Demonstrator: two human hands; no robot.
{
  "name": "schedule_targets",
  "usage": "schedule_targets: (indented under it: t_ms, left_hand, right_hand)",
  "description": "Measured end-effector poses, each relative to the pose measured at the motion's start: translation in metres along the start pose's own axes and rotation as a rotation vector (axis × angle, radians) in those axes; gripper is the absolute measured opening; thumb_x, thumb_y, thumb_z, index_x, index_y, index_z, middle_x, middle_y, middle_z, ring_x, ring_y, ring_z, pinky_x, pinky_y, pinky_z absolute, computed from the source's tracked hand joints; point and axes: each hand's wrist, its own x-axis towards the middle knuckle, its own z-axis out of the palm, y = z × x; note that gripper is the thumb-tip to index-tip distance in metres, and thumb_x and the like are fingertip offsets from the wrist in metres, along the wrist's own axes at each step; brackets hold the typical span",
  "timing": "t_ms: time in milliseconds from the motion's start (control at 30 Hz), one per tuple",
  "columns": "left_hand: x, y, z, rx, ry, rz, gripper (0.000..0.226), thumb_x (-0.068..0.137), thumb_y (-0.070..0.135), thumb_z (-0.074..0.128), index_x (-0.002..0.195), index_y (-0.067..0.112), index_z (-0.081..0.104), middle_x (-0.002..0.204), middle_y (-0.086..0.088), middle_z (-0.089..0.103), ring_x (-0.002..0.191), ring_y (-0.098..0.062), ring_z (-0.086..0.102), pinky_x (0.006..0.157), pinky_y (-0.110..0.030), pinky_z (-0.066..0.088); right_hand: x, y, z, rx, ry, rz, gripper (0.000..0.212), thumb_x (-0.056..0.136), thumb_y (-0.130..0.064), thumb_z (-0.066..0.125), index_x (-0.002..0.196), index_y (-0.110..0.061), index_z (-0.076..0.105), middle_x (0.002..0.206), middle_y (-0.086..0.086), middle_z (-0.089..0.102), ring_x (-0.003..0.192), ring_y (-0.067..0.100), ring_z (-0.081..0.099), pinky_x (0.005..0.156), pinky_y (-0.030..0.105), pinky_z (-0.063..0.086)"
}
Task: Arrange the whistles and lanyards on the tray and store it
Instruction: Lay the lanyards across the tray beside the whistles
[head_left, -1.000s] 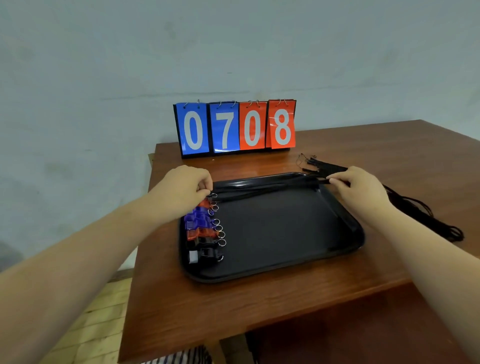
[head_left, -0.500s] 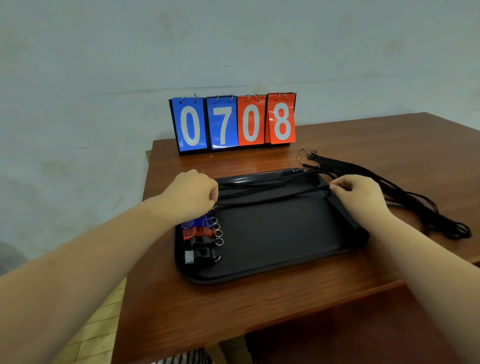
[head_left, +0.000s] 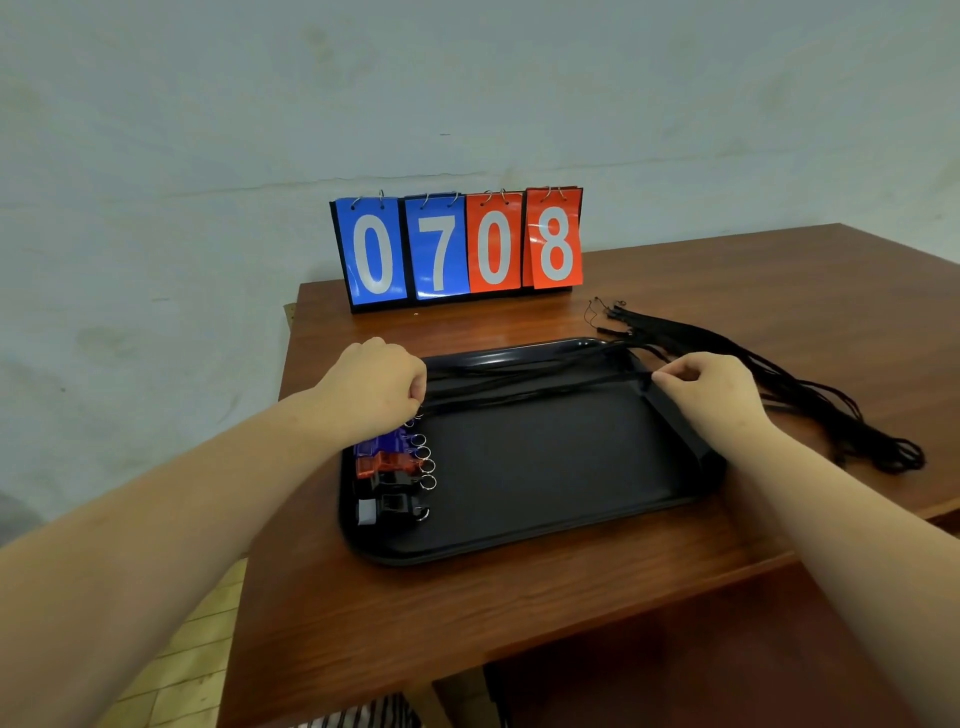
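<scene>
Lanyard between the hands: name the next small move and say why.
Probably lower it flat and release: the left hand and right hand hold the lanyard taut across the tray, beside strands already laid along its far rim; a bundle waits on the table.

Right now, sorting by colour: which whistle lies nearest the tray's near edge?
The black whistle with the grey mouthpiece; the red whistle and blue whistle lie farther back.
</scene>
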Motion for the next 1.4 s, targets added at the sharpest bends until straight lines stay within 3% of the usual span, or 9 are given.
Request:
schedule_targets:
  t_ms: [267,467,600,733,1167,1300,1400]
  left_hand:
    - [0.001,-0.002,-0.003,0.029,0.016,-0.009,0.012,0.091,0.021,0.061,0.086,0.028,0.069,0.084,0.012,0.063,0.091,-0.012,0.052,0.077,-0.027,0.036]
    - [0.006,0.0,-0.004,0.055,0.008,-0.013,0.013,0.091,0.022,0.061,0.082,0.031,0.064,0.084,0.012,0.061,0.091,-0.012,0.051,0.074,-0.026,0.037]
    - [0.011,0.005,-0.003,0.071,0.001,0.021,0.005,0.092,0.033,0.063,0.088,0.031,0.066,0.088,0.012,0.06,0.092,-0.011,0.048,0.078,-0.027,0.036]
    - [0.014,0.006,0.001,0.101,-0.048,0.038,0.01,0.092,0.04,0.065,0.093,0.031,0.068,0.09,0.011,0.062,0.095,-0.012,0.049,0.08,-0.027,0.036]
    - [0.022,0.003,0.004,0.151,-0.046,0.034,0.013,0.091,0.033,0.066,0.079,0.034,0.06,0.084,0.012,0.059,0.091,-0.011,0.051,0.077,-0.026,0.037]
    - [0.024,0.003,0.001,0.164,-0.064,0.041,0.012,0.09,0.035,0.066,0.08,0.035,0.06,0.083,0.013,0.058,0.091,-0.011,0.05,0.076,-0.027,0.037]
    - [0.029,0.008,-0.002,0.143,-0.039,0.052,0.012,0.09,0.039,0.067,0.082,0.035,0.059,0.084,0.013,0.058,0.09,-0.01,0.051,0.076,-0.027,0.039]
  right_hand:
    - [-0.007,0.0,-0.005,0.014,-0.07,0.04,0.011,0.089,-0.018,0.065,0.08,-0.014,0.068,0.085,-0.002,0.068,0.077,0.013,0.061,0.062,0.026,0.044]
    - [-0.005,-0.002,-0.011,-0.078,-0.107,0.008,0.013,0.089,-0.021,0.067,0.076,-0.016,0.067,0.084,-0.005,0.067,0.078,0.009,0.059,0.067,0.027,0.045]
    - [0.002,-0.003,-0.009,-0.112,-0.095,-0.005,0.012,0.089,-0.025,0.068,0.078,-0.02,0.068,0.082,-0.005,0.066,0.077,0.007,0.059,0.06,0.024,0.043]
    - [0.011,-0.003,-0.005,-0.117,-0.078,0.006,0.012,0.088,-0.026,0.069,0.078,-0.022,0.068,0.083,-0.007,0.066,0.082,0.011,0.061,0.071,0.03,0.05]
    - [0.011,0.009,-0.005,-0.066,-0.056,-0.01,0.016,0.09,-0.032,0.067,0.081,-0.018,0.069,0.085,-0.004,0.068,0.082,0.014,0.062,0.074,0.033,0.053]
    - [0.008,0.012,-0.008,-0.058,0.029,-0.061,0.028,0.097,-0.04,0.057,0.083,-0.018,0.067,0.076,-0.003,0.066,0.07,0.013,0.06,0.058,0.026,0.039]
    - [0.009,0.021,-0.012,-0.075,0.175,-0.048,0.026,0.099,-0.038,0.052,0.091,-0.018,0.066,0.081,-0.005,0.064,0.073,0.014,0.059,0.061,0.027,0.041]
